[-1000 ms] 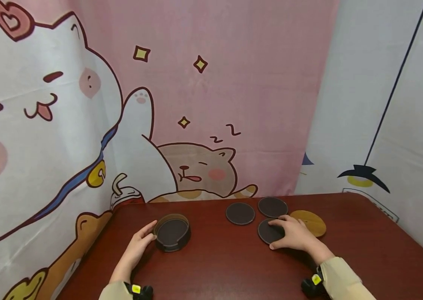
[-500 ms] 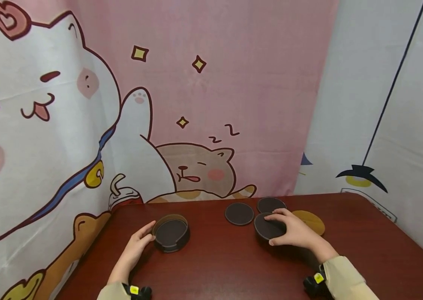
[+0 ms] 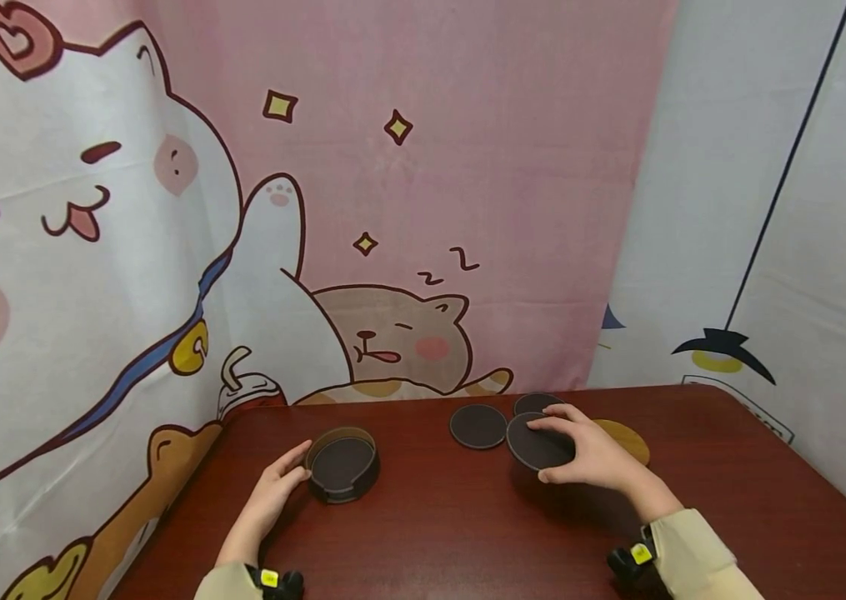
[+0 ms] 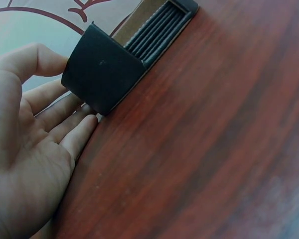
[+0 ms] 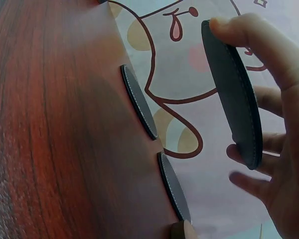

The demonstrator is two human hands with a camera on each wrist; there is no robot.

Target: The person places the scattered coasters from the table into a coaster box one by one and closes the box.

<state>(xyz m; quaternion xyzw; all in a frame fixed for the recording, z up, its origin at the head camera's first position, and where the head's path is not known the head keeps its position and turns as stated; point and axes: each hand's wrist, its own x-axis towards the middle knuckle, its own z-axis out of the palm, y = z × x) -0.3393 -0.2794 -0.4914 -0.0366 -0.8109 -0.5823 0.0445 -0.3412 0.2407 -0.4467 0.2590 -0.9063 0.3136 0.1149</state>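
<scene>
My right hand (image 3: pixel 591 450) holds a round black coaster (image 3: pixel 539 442) above the table, thumb at one edge and fingers at the other. In the right wrist view the lifted coaster (image 5: pixel 234 94) has a stitched rim. My left hand (image 3: pixel 275 492) rests against the left side of a round black coaster holder (image 3: pixel 343 492). Its thumb and fairly straight fingers touch the holder wall (image 4: pixel 102 69) in the left wrist view. Several coasters (image 4: pixel 159 30) lie stacked inside, seen through the front notch.
Two black coasters lie on the dark red table (image 3: pixel 423 533) at the back: one at the left (image 3: pixel 478 427), one partly behind the held coaster (image 3: pixel 538 403). A round wooden piece (image 3: pixel 627 440) is partly hidden behind my right hand. A cartoon-printed cloth (image 3: pixel 528 208) hangs behind the table.
My right hand has lifted the coaster off the table, raising it slightly up and away. My left hand stays at the holder.
</scene>
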